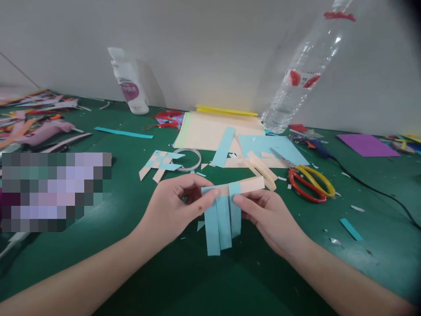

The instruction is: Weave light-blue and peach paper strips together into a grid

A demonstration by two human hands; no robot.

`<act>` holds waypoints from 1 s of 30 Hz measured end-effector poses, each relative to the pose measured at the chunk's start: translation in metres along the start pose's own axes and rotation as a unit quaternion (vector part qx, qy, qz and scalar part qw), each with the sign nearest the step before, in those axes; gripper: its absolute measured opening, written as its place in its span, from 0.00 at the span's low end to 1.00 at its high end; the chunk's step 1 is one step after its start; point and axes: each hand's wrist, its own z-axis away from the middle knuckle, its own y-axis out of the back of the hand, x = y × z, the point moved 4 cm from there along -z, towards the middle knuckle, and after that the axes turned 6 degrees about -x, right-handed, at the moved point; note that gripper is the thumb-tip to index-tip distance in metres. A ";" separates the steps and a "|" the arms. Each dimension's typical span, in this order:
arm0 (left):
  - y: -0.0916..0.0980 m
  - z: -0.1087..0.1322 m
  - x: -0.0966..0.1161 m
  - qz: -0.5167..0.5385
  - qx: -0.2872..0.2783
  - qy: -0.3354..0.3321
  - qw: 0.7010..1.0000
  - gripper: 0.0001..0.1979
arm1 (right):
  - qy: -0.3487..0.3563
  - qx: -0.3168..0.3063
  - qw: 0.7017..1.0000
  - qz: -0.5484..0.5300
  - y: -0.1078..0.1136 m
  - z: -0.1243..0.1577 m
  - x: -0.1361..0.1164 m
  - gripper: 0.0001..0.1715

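Above the green table, both hands hold a paper weave: a peach strip runs sideways and three light-blue strips hang down from it. My left hand pinches the left end of the weave with thumb and fingers closed. The right side is gripped by my right hand, thumb pressed on a blue strip. A smaller finished blue-and-peach woven piece lies on the table beyond my left hand.
Red-and-yellow scissors, a tape ring, loose peach and blue strips and paper sheets lie ahead. A clear plastic bottle leans at the back, a white glue bottle stands left. Paper scraps pile far left; a black cable runs right.
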 end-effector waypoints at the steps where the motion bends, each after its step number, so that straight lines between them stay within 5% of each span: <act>1: 0.000 0.001 0.001 -0.011 0.002 -0.005 1.000 0.07 | 0.009 0.002 1.000 0.009 0.000 0.000 -0.001 0.13; 18: 0.000 0.006 0.009 -0.058 0.035 -0.027 0.997 0.06 | 0.040 0.030 0.993 0.109 0.002 0.002 -0.009 0.12; 24: 0.002 0.004 0.007 -0.044 0.030 -0.017 0.998 0.07 | 0.056 -0.046 0.997 0.009 -0.006 0.000 -0.011 0.18; 30: -0.003 -0.001 0.002 0.016 -0.023 0.040 0.999 0.09 | 0.093 0.029 0.994 -0.042 0.006 -0.003 -0.014 0.19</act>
